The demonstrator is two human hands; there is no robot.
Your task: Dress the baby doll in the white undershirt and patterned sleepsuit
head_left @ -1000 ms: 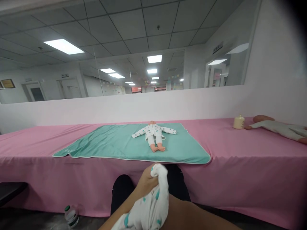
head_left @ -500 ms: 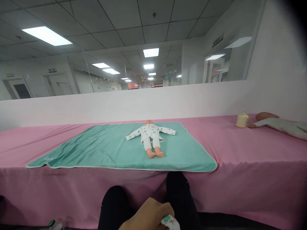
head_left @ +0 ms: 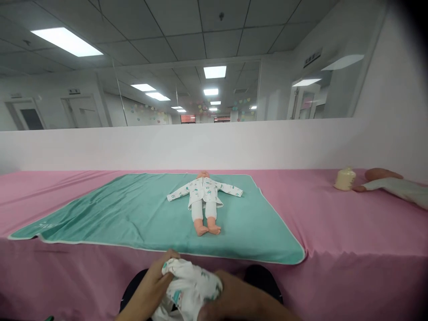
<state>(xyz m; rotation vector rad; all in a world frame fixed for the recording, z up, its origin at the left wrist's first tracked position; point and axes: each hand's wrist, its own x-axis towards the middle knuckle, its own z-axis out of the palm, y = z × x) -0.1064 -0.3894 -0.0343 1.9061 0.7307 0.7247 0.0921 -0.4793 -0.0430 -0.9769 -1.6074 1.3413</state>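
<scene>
A bunched white baby garment (head_left: 191, 283) with green prints is held over my lap. My left hand (head_left: 159, 280) grips its left side, thumb on top of the cloth. On the other side my right hand (head_left: 230, 296) is closed on the cloth, with part of its fingers hidden by the folds. Beyond both hands, a baby doll (head_left: 206, 225) lies on its back on a green blanket (head_left: 110, 218), feet toward me. The doll wears a matching printed white jacket (head_left: 203, 191), arms spread wide, and white trousers.
A pink cloth (head_left: 347, 223) covers the long table and hangs down its front. At the right stand a cream baby bottle (head_left: 345, 179) and, beside it, a second doll (head_left: 394, 185) in pale clothes. A low white wall (head_left: 167, 149) with a large mirror or window rises behind.
The garment has come up into view, now held in both hands, where before one hand showed with a bit of the cloth. The view has shifted slightly; the doll lies as before.
</scene>
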